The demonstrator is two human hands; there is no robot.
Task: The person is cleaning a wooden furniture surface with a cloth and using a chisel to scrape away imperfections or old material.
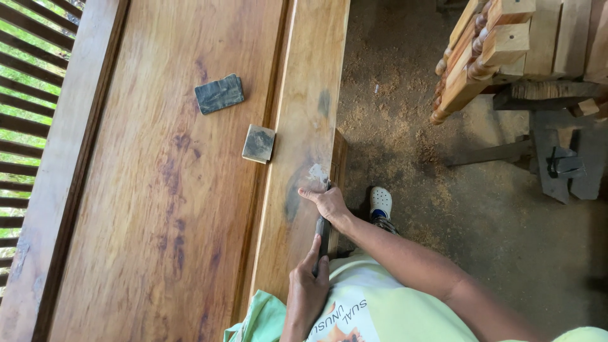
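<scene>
A wide brown wooden panel (158,190) lies before me, with a raised plank (304,95) along its right side. My right hand (326,202) presses its fingertips on the plank's right edge beside a pale patch (318,172). My left hand (307,291) is lower down, near my chest, gripping the near end of a dark flat tool (323,237). The tool runs between both hands along the plank's edge, and my right hand rests on its far end. The tool's tip is hidden under my right hand.
A dark rectangular block (218,94) and a smaller square block (258,143) lie on the panel. Right of the plank is a sawdust-covered floor (392,95), my white shoe (380,202), stacked turned wooden pieces (481,50) and dark boards (563,164). A slatted railing (25,95) runs along the left.
</scene>
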